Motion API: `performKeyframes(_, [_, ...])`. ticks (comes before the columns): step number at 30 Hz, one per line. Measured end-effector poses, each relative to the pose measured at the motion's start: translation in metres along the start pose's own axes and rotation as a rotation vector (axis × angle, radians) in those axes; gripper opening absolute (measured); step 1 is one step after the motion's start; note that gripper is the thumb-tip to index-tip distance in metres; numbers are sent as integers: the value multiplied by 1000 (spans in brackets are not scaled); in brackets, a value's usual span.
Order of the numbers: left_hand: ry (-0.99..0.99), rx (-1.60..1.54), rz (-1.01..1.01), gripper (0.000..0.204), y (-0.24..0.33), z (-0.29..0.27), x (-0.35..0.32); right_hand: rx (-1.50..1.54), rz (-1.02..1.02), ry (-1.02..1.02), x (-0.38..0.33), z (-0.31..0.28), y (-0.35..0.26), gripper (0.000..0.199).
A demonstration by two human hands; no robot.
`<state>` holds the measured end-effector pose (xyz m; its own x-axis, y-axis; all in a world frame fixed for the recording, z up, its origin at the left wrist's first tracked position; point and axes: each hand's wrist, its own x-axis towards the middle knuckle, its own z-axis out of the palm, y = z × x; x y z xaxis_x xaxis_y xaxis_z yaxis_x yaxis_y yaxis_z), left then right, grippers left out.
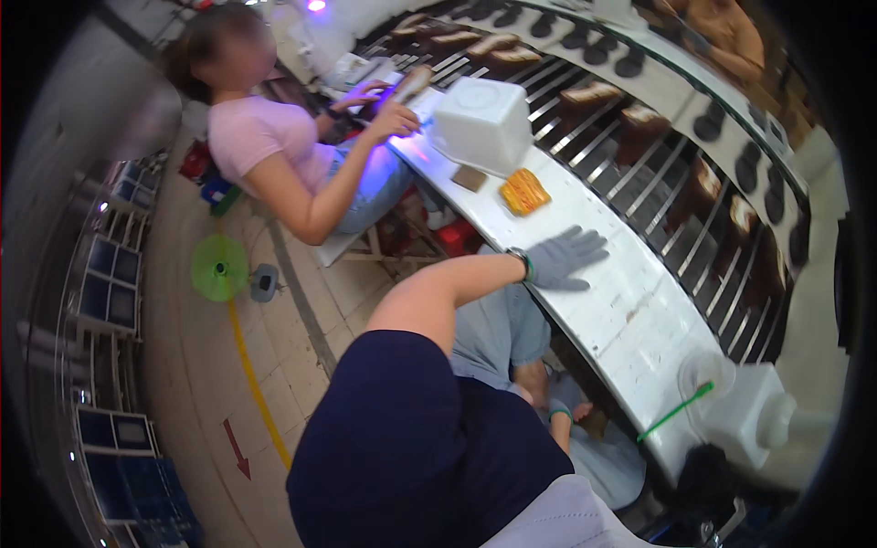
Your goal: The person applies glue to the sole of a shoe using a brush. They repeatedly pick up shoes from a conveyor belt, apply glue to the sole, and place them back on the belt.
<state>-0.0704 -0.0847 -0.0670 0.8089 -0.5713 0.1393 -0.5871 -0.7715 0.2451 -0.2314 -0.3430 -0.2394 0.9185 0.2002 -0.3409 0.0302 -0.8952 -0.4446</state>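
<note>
My left hand [568, 258], in a grey glove, lies on the white worktop [630, 315] with its fingers spread and nothing in them. Just beyond it sits an orange-and-yellow packet [524, 192], apart from my fingers. A small brown block [470, 178] is beside the packet, in front of a white plastic tub [482, 123]. My right hand [537, 390] is low near my lap, below the worktop's edge, past a green wristband. Its fingers are too small and partly hidden to read, and I cannot tell whether it holds anything.
At left, a seated co-worker [274, 146] handles a shoe part [414, 84] under violet light. Beyond the worktop, a roller conveyor [630, 173] carries shoe parts; dark soles [630, 60] line the strip behind. A green-handled brush [676, 411] and white container [744, 416] stand near right.
</note>
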Motion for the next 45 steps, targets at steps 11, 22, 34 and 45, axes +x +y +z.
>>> performKeyframes(11, [-57,-31,13,73,2,-13,4,73,-30,20,-4,-10,13,35])
performKeyframes(22, [36,-84,23,78,-3,9,10,-41,43,11,14,7,20,38])
performKeyframes(34, [122,-103,-45,80,7,2,5,-196,394,386,-21,32,-46,74])
performKeyframes(45, [114,-30,-80,76,12,-3,4,799,1066,693,-6,50,15,85])
